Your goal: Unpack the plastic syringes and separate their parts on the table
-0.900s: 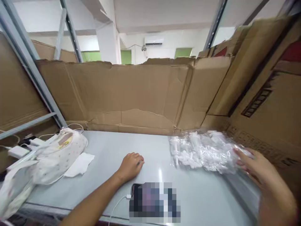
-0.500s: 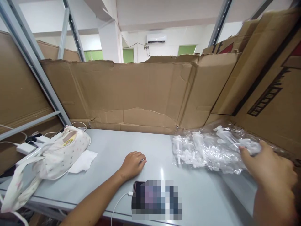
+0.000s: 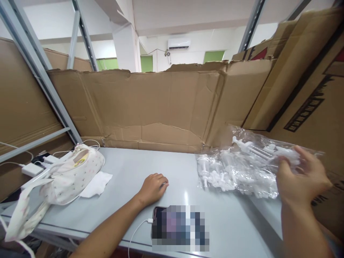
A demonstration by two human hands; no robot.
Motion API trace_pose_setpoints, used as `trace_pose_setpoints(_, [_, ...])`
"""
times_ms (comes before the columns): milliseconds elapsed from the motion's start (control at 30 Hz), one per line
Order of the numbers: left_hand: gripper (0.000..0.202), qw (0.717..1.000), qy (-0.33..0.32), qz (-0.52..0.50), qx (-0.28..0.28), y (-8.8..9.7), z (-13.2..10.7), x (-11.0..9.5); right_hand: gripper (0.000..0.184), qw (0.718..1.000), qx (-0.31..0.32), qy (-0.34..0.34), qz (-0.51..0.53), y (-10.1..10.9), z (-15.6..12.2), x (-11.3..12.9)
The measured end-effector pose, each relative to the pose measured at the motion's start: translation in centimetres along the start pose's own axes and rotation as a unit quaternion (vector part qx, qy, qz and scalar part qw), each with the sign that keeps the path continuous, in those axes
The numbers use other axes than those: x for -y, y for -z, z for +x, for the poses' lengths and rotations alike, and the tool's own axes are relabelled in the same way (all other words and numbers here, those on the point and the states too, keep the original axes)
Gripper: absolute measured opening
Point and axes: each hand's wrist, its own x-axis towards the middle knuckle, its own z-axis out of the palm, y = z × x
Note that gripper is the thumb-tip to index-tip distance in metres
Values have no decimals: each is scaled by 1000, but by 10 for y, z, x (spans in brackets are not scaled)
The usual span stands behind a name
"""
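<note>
My right hand (image 3: 301, 177) grips the right end of a clear plastic bag of white plastic syringes (image 3: 236, 166) and holds that end lifted off the grey table (image 3: 129, 172). The bag's left end still rests on the table near the cardboard wall. My left hand (image 3: 153, 187) lies on the table with its fingers curled under, holding nothing, just behind a phone (image 3: 179, 225) on a white cable.
Flattened cardboard (image 3: 150, 107) walls the back and right of the table. A white spotted cloth bag (image 3: 64, 177) and a white tissue (image 3: 97, 183) lie at the left, with white chargers (image 3: 31, 168) and cables behind. Grey metal shelf posts (image 3: 40, 61) rise at the left.
My right hand closed on the right end of the syringe bag and lifted it up from the table. My left hand stayed in place.
</note>
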Motion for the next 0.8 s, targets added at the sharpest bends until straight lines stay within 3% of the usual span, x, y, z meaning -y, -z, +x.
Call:
trace_pose_setpoints(200, [20, 999, 8, -38, -9, 1, 0, -1, 54, 973, -33, -27, 227, -6, 0, 24])
trace_pose_setpoints(300, [19, 994, 25, -109, -22, 0, 0, -1, 57, 953, 1, -91, 288, -11, -3, 36])
trace_pose_setpoints(400, [23, 970, 49, -236, -38, -1, 1, 1, 59, 930, 73, -176, 316, -17, -15, 49])
trace_pose_setpoints(467, [34, 935, 62, -346, -45, -2, 2, 1, 60, 900, 131, -231, 346, -21, -29, 58])
trace_pose_setpoints(600, [55, 826, 74, -558, -31, 1, 2, 0, 62, 817, 279, -359, 353, -29, -65, 71])
trace_pose_setpoints(700, [62, 747, 91, -658, -26, 5, 3, -2, 65, 748, 354, -425, 367, -32, -90, 75])
trace_pose_setpoints(800, [66, 692, 129, -710, -12, 9, 5, -4, 79, 697, 395, -461, 381, -33, -109, 74])
